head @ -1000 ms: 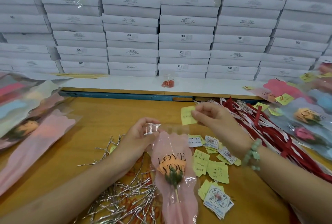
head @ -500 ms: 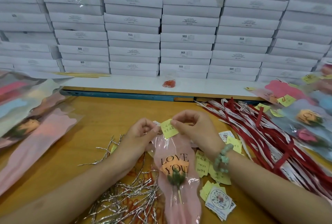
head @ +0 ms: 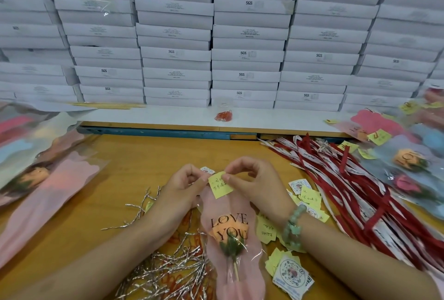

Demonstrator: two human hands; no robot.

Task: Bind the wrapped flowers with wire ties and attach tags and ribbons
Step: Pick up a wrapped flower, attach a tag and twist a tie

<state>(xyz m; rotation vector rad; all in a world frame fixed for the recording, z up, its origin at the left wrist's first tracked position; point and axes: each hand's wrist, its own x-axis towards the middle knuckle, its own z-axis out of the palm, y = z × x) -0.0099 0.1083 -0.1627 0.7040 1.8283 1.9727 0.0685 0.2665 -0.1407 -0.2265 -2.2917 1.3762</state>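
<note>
White boxes [head: 216, 35] stacked high behind counter [head: 134, 155]. Red-and-white ribbons [head: 348, 179] heaped on right. Wrapped flower [head: 230, 234], pink sleeve printed LOVE YOU, lies flat mid-counter, stem toward person. Silver wire ties [head: 168, 271] piled just left of it. Left hand [head: 182, 189] pinches sleeve's top edge. Right hand [head: 254, 184] pinches yellow tag [head: 219, 185], tag against sleeve top, between both hands.

White boxes [head: 247, 35] (some marked SGS) stack behind a wooden table [head: 144, 155] and a small clear bag [head: 223, 109].
</note>
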